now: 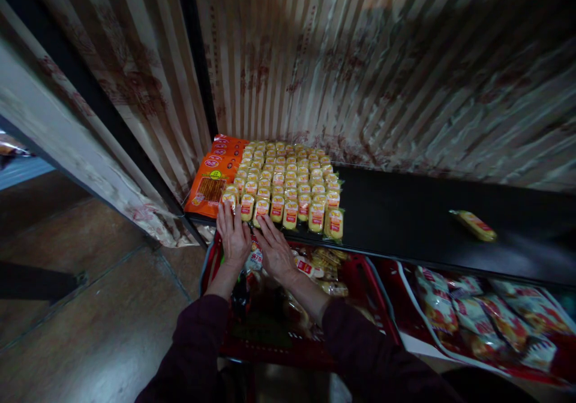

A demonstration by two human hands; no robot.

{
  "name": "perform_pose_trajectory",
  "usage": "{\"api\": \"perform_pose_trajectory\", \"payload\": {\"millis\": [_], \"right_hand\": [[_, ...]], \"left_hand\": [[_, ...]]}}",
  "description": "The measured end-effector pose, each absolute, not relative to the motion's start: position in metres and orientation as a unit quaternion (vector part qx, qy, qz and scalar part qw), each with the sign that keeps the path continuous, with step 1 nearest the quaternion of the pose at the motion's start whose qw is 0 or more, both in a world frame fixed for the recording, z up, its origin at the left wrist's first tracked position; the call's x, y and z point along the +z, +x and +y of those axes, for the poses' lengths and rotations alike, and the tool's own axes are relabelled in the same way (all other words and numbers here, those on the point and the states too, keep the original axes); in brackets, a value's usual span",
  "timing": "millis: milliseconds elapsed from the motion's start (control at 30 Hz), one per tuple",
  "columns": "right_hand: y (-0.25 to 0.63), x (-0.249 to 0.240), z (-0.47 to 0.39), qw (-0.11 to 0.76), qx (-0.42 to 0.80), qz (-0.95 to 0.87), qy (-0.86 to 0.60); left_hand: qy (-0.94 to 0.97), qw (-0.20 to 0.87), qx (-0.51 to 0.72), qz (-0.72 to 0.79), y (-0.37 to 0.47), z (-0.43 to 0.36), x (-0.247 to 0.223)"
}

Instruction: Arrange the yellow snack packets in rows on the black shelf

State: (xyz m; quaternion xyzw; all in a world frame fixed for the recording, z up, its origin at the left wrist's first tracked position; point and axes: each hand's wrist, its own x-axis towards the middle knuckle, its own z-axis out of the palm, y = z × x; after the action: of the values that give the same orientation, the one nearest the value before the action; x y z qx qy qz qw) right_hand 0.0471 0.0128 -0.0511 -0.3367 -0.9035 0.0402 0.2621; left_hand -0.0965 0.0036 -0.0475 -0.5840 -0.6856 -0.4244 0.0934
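Rows of small yellow wrapped cakes [290,178] stand side by side on the left part of a black shelf [396,211]. Orange snack packets [216,172] lie at their left end. My left hand [234,235] has its fingertips against the front-left cakes, fingers stretched out and slightly apart. Close to its right, my right hand [274,250] reaches the front edge of the rows, with its fingers extended and touching the lower part of a front cake. Neither hand is closed around a cake.
One wrapped cake [477,225] lies alone on the shelf's right part. Below the shelf are a red basket [369,289] of mixed packets and another container with bagged snacks [481,313]. A patterned curtain [351,73] hangs behind; a black post [195,49] rises at the left.
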Motion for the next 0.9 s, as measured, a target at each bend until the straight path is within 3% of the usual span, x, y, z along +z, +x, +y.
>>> {"api": "perform_pose_trajectory", "payload": {"millis": [600,900], "right_hand": [[0.062,-0.045,-0.007,0.264,0.046,-0.9,-0.342],[0.108,-0.065,-0.045,0.225,0.07,-0.895,-0.379]], "left_hand": [[-0.63,0.095,-0.455,-0.622,-0.08,-0.008,-0.032],[-0.743,0.066,-0.468,-0.474,-0.031,-0.047,-0.032]]}}
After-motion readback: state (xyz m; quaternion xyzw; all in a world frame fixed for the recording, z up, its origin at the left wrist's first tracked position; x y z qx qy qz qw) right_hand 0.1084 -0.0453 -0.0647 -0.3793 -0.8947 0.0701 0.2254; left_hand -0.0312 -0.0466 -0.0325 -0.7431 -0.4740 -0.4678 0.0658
